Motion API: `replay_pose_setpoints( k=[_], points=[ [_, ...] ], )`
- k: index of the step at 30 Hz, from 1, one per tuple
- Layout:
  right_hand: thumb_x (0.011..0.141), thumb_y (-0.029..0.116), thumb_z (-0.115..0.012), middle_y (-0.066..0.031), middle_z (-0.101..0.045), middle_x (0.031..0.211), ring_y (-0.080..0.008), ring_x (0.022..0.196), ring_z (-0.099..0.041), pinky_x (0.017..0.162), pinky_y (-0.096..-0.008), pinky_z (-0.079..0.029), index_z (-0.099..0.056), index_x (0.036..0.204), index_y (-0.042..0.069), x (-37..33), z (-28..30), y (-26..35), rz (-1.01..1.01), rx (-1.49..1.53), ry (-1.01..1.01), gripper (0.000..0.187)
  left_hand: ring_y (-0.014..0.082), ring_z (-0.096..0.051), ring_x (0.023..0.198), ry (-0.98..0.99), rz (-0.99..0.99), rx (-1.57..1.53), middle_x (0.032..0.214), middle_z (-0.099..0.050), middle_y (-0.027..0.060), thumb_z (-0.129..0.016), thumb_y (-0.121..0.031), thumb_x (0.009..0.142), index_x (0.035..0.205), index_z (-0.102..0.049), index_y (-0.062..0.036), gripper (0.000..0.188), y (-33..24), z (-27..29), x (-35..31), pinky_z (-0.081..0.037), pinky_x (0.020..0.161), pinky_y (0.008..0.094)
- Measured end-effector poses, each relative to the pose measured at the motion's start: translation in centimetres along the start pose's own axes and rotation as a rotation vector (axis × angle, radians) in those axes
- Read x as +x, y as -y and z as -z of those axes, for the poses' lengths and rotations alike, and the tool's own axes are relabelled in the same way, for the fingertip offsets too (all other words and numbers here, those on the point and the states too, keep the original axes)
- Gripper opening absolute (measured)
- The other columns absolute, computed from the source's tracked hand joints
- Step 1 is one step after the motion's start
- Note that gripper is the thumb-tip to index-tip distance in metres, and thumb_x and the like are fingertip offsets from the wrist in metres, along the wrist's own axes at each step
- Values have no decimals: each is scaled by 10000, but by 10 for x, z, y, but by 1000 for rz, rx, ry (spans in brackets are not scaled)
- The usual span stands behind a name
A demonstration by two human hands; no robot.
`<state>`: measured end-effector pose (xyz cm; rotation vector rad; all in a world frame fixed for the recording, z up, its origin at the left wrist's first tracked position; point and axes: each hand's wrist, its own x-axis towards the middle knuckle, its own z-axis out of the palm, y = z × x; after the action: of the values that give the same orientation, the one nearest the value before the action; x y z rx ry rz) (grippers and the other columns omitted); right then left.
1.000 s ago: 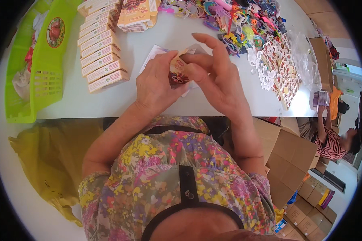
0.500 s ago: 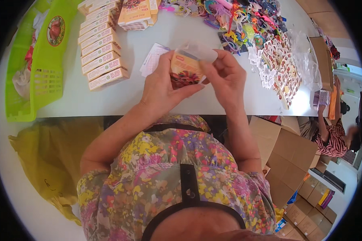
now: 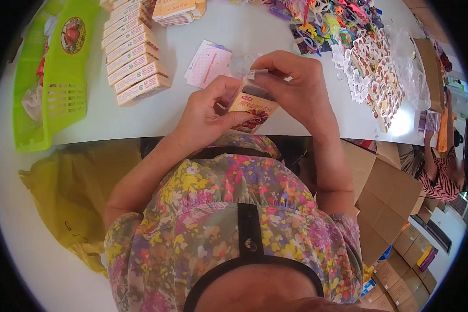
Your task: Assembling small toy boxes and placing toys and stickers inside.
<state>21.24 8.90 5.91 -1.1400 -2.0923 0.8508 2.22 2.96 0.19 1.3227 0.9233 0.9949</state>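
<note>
My left hand point(image 3: 209, 109) is closed around a small yellow-orange cardboard box point(image 3: 252, 112) with a colourful picture on its front. The box is tilted, and its upper end stands open with a dark inside. Over that end, my right hand point(image 3: 296, 86) pinches a piece of clear plastic point(image 3: 243, 63) with thumb and fingers. Part of the plastic is hidden behind the fingers, so I cannot tell how far it goes into the box. Just beyond my left hand, flat white and pink printed cards point(image 3: 209, 63) lie on the white table point(image 3: 184, 34).
A row of similar boxes point(image 3: 138, 62) leans at the left, beside a green plastic basket point(image 3: 65, 112). More boxes point(image 3: 177, 11) are stacked behind. Colourful bands point(image 3: 322, 28), small printed packets point(image 3: 374, 73) and clear bags point(image 3: 408, 62) cover the right. A person point(image 3: 442, 177) sits farther right.
Both hands have drawn the box a little nearer and tilted it. The right hand has moved over its upper end, and the cards behind show more fully. The whole view has shifted slightly.
</note>
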Motion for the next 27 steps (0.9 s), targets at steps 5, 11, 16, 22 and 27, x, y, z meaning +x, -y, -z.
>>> replay_pose_setpoints(
  k=[5,11,16,22,27],
  points=[
    [785,-44,-679,-53,-674,799,-104,724,-619,622,-245,-490,-689,885,3,-3,3,-7,1,12,-246,110,103,-648,811,21,63,-27,997,-678,57,-735,-46,831,1170,-502,-47,412,6,4,-2,-526,685,243],
    [783,-33,-696,-38,-666,777,-118,695,-612,590,-278,-465,-699,898,18,-14,6,7,211,-166,-32,126,101,-643,789,-53,91,-3,936,-685,54,-741,-45,819,1149,-535,-54,389,7,5,-2,-520,683,244],
    [773,-29,-705,-35,-684,830,-116,731,-623,605,-277,-477,-689,910,35,-17,7,19,84,-168,-6,152,108,-656,806,-46,59,5,921,-687,57,-751,-25,803,1144,-537,-52,404,7,5,-2,-533,694,256],
    [752,9,-771,-44,-680,929,-102,776,-626,669,-238,-504,-609,990,35,-37,-2,4,-104,43,-234,289,127,-661,824,-128,-62,-50,952,-684,78,-739,-8,808,1189,-499,-38,451,7,3,-2,-537,693,260],
    [813,-55,-710,-63,-638,894,-84,792,-612,692,-213,-497,-566,1111,-14,-47,-26,-4,-279,489,-293,335,160,-679,847,-275,-34,-232,1013,-647,100,-734,26,796,1306,-386,-37,620,-4,-7,-7,-565,734,276]
  ],
)
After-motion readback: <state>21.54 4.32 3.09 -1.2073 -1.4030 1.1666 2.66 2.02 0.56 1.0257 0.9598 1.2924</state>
